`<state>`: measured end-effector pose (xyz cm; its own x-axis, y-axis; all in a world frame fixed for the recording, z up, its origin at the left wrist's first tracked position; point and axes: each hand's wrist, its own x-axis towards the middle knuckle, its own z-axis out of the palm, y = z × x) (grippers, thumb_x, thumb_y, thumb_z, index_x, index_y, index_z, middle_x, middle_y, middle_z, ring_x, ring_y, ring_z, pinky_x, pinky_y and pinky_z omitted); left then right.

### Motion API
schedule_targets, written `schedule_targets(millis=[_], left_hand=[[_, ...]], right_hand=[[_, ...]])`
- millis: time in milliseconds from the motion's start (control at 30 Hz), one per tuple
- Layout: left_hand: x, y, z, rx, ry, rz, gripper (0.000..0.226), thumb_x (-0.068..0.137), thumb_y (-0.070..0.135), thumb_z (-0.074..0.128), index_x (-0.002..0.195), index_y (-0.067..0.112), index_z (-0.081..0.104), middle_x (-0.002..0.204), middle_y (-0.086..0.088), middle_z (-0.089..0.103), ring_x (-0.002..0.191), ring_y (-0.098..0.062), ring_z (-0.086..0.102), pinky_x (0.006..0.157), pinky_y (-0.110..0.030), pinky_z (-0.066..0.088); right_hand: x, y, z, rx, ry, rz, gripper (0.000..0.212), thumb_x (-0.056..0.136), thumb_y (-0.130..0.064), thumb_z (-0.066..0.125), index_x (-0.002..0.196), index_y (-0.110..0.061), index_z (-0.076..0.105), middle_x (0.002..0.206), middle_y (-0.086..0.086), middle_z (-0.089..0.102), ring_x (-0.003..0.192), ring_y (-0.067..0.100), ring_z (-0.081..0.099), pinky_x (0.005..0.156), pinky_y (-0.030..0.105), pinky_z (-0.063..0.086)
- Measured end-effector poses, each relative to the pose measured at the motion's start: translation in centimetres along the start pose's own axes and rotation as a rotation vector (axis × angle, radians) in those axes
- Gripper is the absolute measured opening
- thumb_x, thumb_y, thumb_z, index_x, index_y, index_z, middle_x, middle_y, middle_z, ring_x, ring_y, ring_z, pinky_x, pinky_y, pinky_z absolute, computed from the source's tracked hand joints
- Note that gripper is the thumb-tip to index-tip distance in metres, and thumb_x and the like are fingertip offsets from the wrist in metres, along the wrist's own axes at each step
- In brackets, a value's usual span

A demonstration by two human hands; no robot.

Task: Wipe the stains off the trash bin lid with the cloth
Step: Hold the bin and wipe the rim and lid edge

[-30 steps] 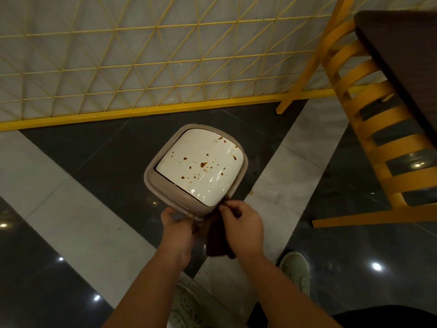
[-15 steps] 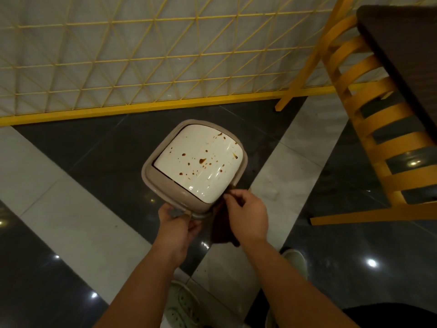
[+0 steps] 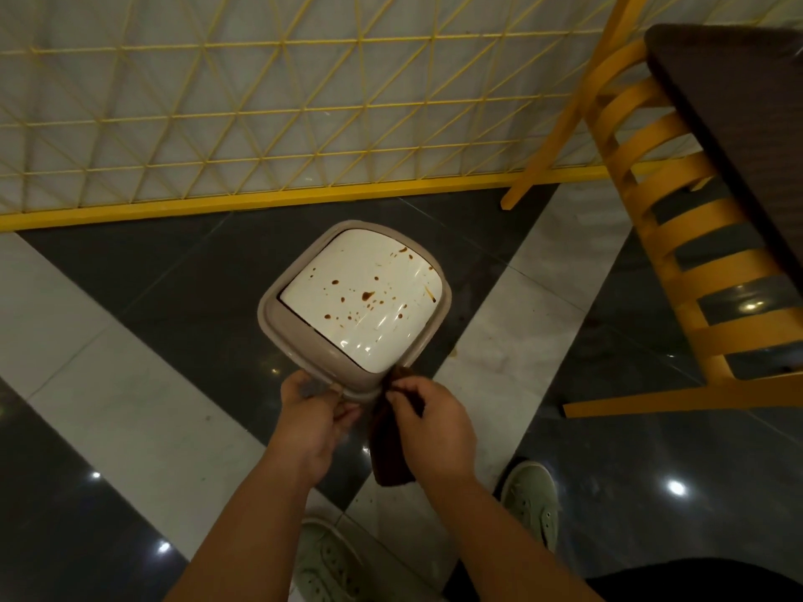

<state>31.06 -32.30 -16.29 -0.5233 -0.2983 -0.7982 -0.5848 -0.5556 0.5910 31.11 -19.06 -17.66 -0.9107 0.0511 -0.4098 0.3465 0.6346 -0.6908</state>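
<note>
Around you, a yellow lattice partition (image 3: pixel 269 102) runs behind, and a yellow chair (image 3: pixel 678 219) tucked under a dark desk (image 3: pixel 738 106) stands to your right. The trash bin (image 3: pixel 304 354) sits on the tiled floor (image 3: pixel 130 406) before your shoes (image 3: pixel 532 501), its white lid (image 3: pixel 360 297) spattered with brown stains (image 3: pixel 367 295). Your left hand (image 3: pixel 310 423) grips the bin's near rim while your right hand (image 3: pixel 434 427) pinches the dark cloth (image 3: pixel 389 449) just beside it.

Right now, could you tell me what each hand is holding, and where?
The right hand pinches the dark cloth near its top; the left hand grips the bin lid at its near rim.
</note>
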Motion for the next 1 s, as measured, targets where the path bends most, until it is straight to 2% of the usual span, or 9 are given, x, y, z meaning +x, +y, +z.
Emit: schedule_targets(millis=[67, 133, 200, 367, 467, 567, 667, 867, 1000], left_hand=[[0.6, 0.3, -0.5, -0.080, 0.073, 0.003, 0.048, 0.093, -0.001, 0.054, 0.134, 0.019, 0.038, 0.118, -0.017, 0.062, 0.104, -0.030, 0.065, 0.094, -0.043, 0.051], [0.9, 0.4, -1.0, -0.169, 0.123, 0.002, 0.049, 0.093, 0.002, 0.055, 0.137, 0.017, 0.040, 0.117, -0.016, 0.064, 0.102, -0.026, 0.066, 0.093, -0.041, 0.051], [0.7, 0.3, -1.0, -0.153, 0.090, -0.020, 0.046, 0.092, 0.006, 0.058, 0.135, 0.016, 0.046, 0.119, -0.014, 0.066, 0.103, -0.023, 0.067, 0.091, -0.039, 0.052], [-0.4, -0.4, 0.8, -0.180, 0.054, -0.028, 0.056, 0.090, 0.001, 0.059, 0.138, 0.017, 0.036, 0.109, -0.014, 0.063, 0.100, -0.025, 0.065, 0.098, -0.041, 0.049], [-0.2, -0.3, 1.4, -0.165, 0.066, -0.006, 0.061, 0.090, -0.004, 0.056, 0.136, 0.027, 0.031, 0.111, -0.013, 0.059, 0.096, -0.024, 0.064, 0.089, -0.039, 0.053], [-0.1, -0.3, 1.8, -0.102, 0.083, -0.009, 0.060, 0.093, 0.000, 0.054, 0.140, 0.028, 0.029, 0.105, -0.008, 0.057, 0.089, -0.022, 0.062, 0.076, -0.038, 0.054], [-0.1, -0.5, 1.7, -0.045, 0.090, -0.007, 0.061, 0.092, 0.002, 0.056, 0.138, 0.031, 0.029, 0.103, -0.005, 0.056, 0.088, -0.022, 0.061, 0.065, -0.037, 0.053], [0.4, -0.6, 1.2, -0.059, 0.046, 0.031, 0.057, 0.091, -0.003, 0.056, 0.131, 0.030, 0.031, 0.112, -0.010, 0.058, 0.096, -0.023, 0.064, 0.084, -0.037, 0.054], [0.3, -0.7, 1.4, -0.050, 0.023, 0.053, 0.067, 0.087, -0.002, 0.063, 0.135, 0.030, 0.029, 0.116, -0.010, 0.059, 0.098, -0.024, 0.065, 0.082, -0.037, 0.054]], right_hand=[[0.5, 0.1, -0.7, 0.050, 0.011, 0.032, 0.015, 0.092, -0.033, 0.056, 0.105, -0.035, 0.064, 0.099, -0.014, 0.062, 0.088, 0.004, 0.056, 0.076, 0.018, 0.045], [1.3, 0.2, -1.9, 0.178, 0.070, 0.100, 0.011, 0.092, -0.032, 0.056, 0.101, -0.037, 0.061, 0.094, -0.014, 0.060, 0.088, 0.005, 0.057, 0.070, 0.017, 0.042], [1.8, -0.1, -2.8, 0.297, 0.134, 0.137, 0.009, 0.093, -0.033, 0.056, 0.096, -0.042, 0.054, 0.089, -0.018, 0.057, 0.085, 0.004, 0.054, 0.067, 0.016, 0.042], [4.0, -2.3, -3.5, 0.445, 0.206, 0.114, 0.012, 0.092, -0.037, 0.056, 0.100, -0.045, 0.052, 0.091, -0.023, 0.055, 0.089, 0.005, 0.056, 0.077, 0.027, 0.049], [4.8, -3.8, -2.9, 0.479, 0.211, 0.114, 0.009, 0.092, -0.036, 0.055, 0.098, -0.042, 0.054, 0.089, -0.023, 0.055, 0.086, 0.001, 0.054, 0.074, 0.021, 0.045], [2.6, -4.1, -0.5, 0.439, 0.128, 0.071, 0.006, 0.092, -0.035, 0.056, 0.095, -0.040, 0.056, 0.091, -0.020, 0.060, 0.088, -0.001, 0.057, 0.075, 0.018, 0.048], [0.7, -2.9, 1.3, 0.309, 0.074, 0.050, 0.007, 0.091, -0.035, 0.057, 0.097, -0.037, 0.060, 0.093, -0.019, 0.063, 0.090, -0.001, 0.058, 0.084, 0.024, 0.052], [5.8, -3.1, -1.8, 0.355, 0.278, 0.147, 0.018, 0.093, -0.037, 0.054, 0.109, -0.032, 0.060, 0.086, -0.022, 0.054, 0.079, -0.001, 0.051, 0.077, 0.025, 0.050], [4.0, -2.1, -0.2, 0.140, 0.153, 0.061, 0.020, 0.092, -0.038, 0.054, 0.110, -0.032, 0.061, 0.102, -0.013, 0.063, 0.094, 0.006, 0.058, 0.085, 0.027, 0.051]])
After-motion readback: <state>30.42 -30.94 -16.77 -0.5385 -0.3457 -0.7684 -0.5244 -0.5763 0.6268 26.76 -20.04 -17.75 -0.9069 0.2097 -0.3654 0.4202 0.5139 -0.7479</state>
